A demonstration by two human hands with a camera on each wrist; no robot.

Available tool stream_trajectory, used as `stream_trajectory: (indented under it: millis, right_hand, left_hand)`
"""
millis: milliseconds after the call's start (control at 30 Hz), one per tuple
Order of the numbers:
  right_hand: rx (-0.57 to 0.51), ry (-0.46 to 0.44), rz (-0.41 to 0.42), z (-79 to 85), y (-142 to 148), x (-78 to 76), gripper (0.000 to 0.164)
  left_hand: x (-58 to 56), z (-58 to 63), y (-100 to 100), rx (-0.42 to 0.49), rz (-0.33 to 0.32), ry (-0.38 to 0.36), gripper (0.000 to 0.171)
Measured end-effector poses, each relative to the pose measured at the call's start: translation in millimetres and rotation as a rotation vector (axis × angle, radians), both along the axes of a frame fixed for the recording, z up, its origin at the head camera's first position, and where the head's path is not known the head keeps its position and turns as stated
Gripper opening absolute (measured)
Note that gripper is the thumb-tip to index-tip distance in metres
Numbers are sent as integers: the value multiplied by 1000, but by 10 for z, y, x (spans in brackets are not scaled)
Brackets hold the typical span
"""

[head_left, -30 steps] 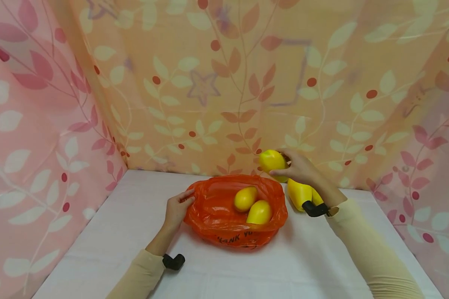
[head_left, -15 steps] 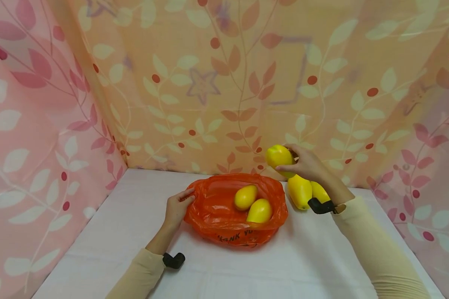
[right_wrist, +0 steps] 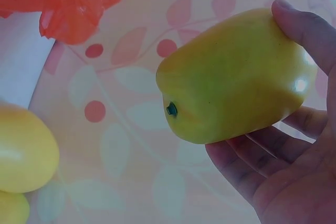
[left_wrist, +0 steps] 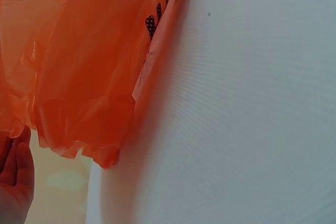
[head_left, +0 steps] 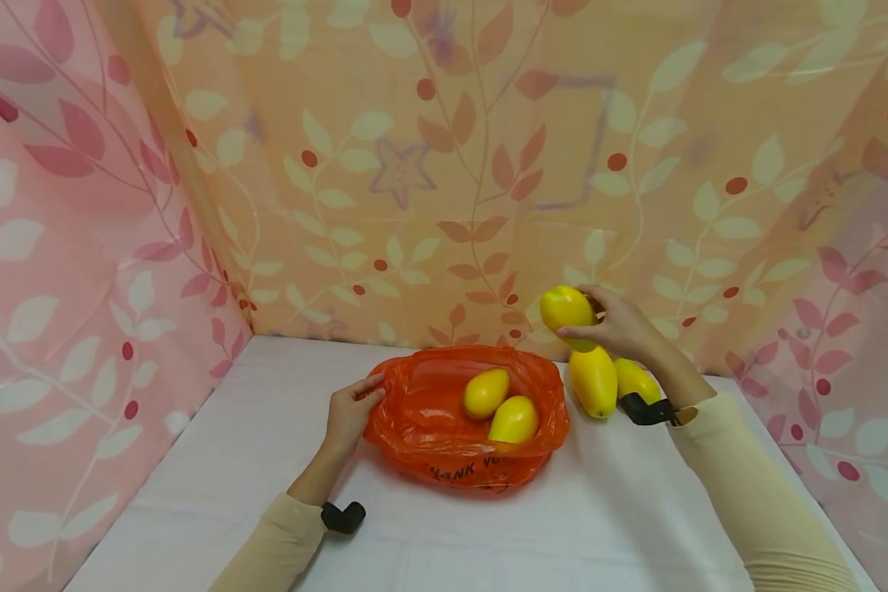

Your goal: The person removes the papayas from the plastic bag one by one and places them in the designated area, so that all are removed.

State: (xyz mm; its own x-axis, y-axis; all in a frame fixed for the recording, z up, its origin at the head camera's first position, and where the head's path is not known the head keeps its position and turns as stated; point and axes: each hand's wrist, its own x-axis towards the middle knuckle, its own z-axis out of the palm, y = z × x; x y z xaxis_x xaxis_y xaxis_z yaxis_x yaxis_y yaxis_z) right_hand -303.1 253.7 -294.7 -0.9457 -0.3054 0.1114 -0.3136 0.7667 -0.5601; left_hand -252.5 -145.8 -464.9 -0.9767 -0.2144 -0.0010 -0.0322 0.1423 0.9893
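My right hand [head_left: 625,329] holds a yellow mango [head_left: 562,307] above the back edge of the table, thumb on one side and fingers on the other. In the right wrist view this mango [right_wrist: 231,77] shows a greenish tint and a small dark green stem nub. An orange-red plastic bag [head_left: 422,399] lies with its mouth spread wide, and my left hand [head_left: 348,415] pinches its left rim. Inside the bag rest two yellow fruits [head_left: 486,392] of the same look. In the left wrist view the bag [left_wrist: 89,61] covers part of my left fingers.
To the right of the bag, two more yellow fruits [head_left: 594,383] lie on the white-covered table [head_left: 451,543], under and beside my right hand. Leaf-patterned cloth walls [head_left: 340,205] rise at the back and both sides. A black camera mount sits at each wrist.
My right hand has moved to the right and slightly up with the mango, away from the bag and over the fruits on the table. The left hand and the bag have stayed put.
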Motion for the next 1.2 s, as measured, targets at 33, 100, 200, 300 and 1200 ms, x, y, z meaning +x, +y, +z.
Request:
stream_trajectory:
  millis: [33,100,200,300,1200]
  right_hand:
    - [-4,-1,-3,4,11,4,83]
    - [-1,-6,-11,13,32,12,85]
    - [4,-7,-24,28,69,18,86]
    - [12,-9,-42,41,109,29,87]
    - [111,-22,-135,-108,655,-65,89]
  left_hand:
    - [-2,-1,0,2,-1,-1,35]
    - [-9,-3,-1,2,1,-4,35]
    - [-12,-2,-5,0,0,-1,35]
    - [-12,2,-6,-2,-1,-1,34]
    - [-25,-28,-13,-4,-7,-17,35]
